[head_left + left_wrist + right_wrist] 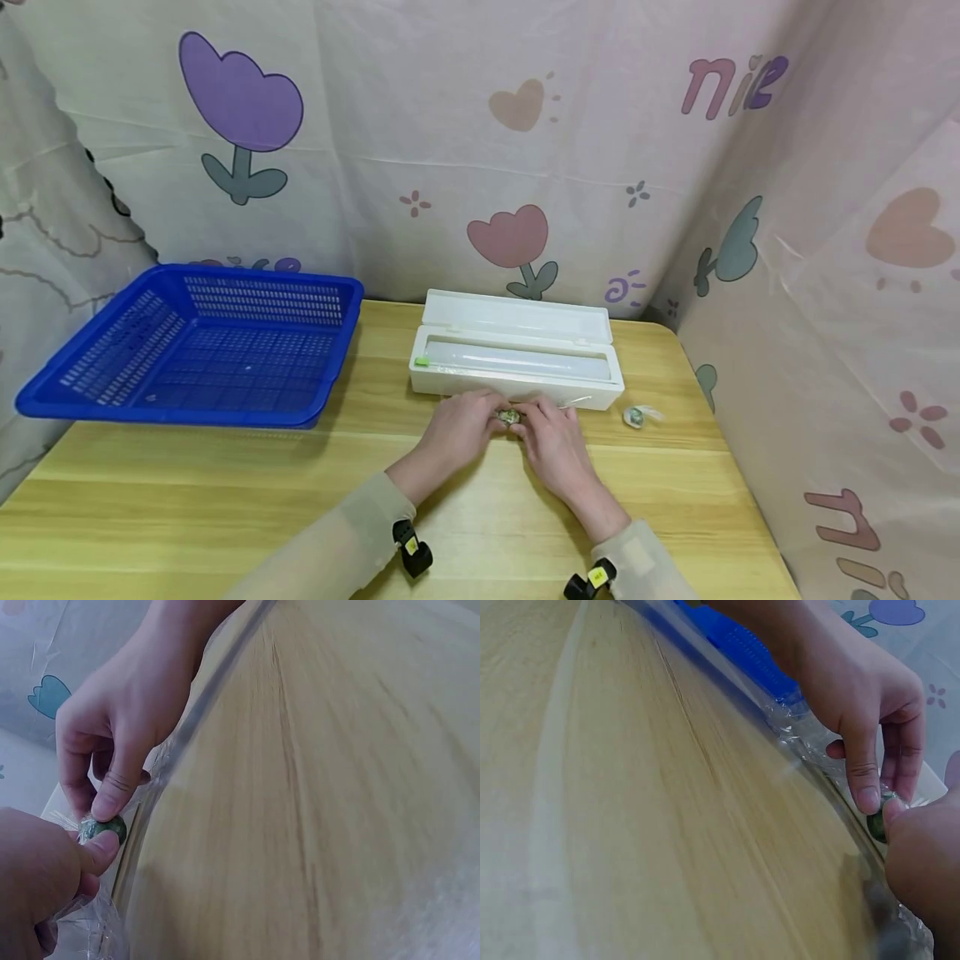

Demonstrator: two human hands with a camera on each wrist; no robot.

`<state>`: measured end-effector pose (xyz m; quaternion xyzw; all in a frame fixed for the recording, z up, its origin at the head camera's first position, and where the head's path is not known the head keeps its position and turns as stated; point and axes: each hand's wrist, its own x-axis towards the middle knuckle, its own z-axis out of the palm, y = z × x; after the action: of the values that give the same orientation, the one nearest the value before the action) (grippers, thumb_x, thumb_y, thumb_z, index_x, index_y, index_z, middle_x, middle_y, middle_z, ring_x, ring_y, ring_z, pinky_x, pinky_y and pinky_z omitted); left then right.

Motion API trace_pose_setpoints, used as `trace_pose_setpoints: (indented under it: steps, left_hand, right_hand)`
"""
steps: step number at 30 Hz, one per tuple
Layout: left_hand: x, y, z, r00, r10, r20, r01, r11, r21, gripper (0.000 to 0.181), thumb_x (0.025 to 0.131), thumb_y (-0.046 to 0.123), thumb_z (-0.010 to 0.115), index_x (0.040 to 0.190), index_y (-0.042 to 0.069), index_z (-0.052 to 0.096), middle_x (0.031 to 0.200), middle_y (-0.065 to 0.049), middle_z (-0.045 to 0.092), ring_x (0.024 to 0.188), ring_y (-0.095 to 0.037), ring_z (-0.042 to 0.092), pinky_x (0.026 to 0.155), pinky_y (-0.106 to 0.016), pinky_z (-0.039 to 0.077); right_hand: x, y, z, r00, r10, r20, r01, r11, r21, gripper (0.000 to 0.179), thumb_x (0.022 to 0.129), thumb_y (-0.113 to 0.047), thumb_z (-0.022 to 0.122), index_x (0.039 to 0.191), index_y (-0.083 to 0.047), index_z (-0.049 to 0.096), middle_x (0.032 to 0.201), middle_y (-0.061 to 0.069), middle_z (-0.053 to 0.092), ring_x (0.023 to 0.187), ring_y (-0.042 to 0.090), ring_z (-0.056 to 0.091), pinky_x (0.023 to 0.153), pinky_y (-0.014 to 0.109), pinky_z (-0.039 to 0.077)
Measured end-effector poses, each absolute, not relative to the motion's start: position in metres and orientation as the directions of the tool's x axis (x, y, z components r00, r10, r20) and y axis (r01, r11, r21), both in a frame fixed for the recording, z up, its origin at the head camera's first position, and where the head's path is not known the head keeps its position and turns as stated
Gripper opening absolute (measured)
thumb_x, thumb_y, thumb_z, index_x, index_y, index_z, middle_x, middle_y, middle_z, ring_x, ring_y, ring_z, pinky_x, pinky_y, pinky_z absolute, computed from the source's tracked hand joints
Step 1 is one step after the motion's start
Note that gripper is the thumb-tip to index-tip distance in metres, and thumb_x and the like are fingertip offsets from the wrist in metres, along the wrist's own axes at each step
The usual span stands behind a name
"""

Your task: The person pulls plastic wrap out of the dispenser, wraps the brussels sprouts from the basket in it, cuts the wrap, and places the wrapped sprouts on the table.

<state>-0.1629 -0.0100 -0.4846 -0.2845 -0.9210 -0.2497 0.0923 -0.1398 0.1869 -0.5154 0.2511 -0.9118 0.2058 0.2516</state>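
A small round dark-green thing (509,416), patterned and partly covered by clear cling film, is held between both hands just in front of the white box. My left hand (465,425) pinches it from the left with thumb and fingers. From the other side my right hand (553,437) pinches it too. Clear film (94,922) trails below the left hand in the left wrist view. The white cling film box (517,387) stands behind the hands, its lid (517,315) up and a roll (517,361) inside. The fingers hide part of the round thing.
Right of the box lies another small round thing (633,417) in clear film with a twisted tail. A blue plastic basket (187,414) sits at the left of the wooden table (225,500). A green slider (422,362) is at the box's left end. Patterned cloth hangs behind.
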Motion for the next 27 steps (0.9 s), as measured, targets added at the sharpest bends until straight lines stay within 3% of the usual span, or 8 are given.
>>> trace_pose_setpoints:
  steps: [6,16,22,27]
  left_hand:
    - [-0.164,-0.01,-0.485,-0.822,0.476,0.313,0.569,0.714,0.408,0.022,0.095,0.031,0.08,0.112,0.017,0.079,0.104,0.005,0.077,0.088,-0.014,0.072,0.071,-0.031,0.057]
    - [-0.162,-0.017,-0.488,-0.792,0.507,0.34,0.61,0.663,0.433,0.018,0.098,0.023,0.079,0.115,0.016,0.081,0.109,0.004,0.076,0.095,-0.016,0.072,0.081,-0.036,0.059]
    - [-0.16,-0.021,-0.492,-0.797,0.483,0.361,0.602,0.686,0.41,0.013,0.098,0.022,0.079,0.11,0.017,0.082,0.11,0.005,0.075,0.095,-0.015,0.072,0.081,-0.036,0.059]
    - [-0.159,-0.021,-0.489,-0.805,0.493,0.331,0.594,0.681,0.428,0.017,0.098,0.025,0.078,0.111,0.015,0.081,0.111,0.002,0.075,0.095,-0.016,0.071,0.079,-0.036,0.059]
  right_hand:
    - [-0.143,0.188,-0.515,-0.718,-0.34,0.608,-0.6,0.746,-0.291,0.043,0.084,-0.019,0.091,0.121,-0.01,0.072,0.11,0.001,0.07,0.088,0.017,0.064,0.074,0.038,0.035]
    - [-0.145,0.189,-0.519,-0.695,-0.324,0.642,-0.609,0.74,-0.285,0.039,0.077,-0.012,0.096,0.111,-0.008,0.078,0.101,-0.001,0.073,0.077,0.014,0.065,0.07,0.036,0.032]
    - [-0.143,0.189,-0.518,-0.679,-0.332,0.655,-0.628,0.724,-0.286,0.033,0.079,-0.011,0.094,0.109,-0.006,0.081,0.101,0.001,0.076,0.085,0.016,0.071,0.072,0.038,0.036]
    - [-0.141,0.191,-0.518,-0.708,-0.332,0.623,-0.614,0.725,-0.312,0.032,0.083,-0.013,0.092,0.112,-0.006,0.081,0.103,0.001,0.076,0.085,0.015,0.07,0.075,0.038,0.036]
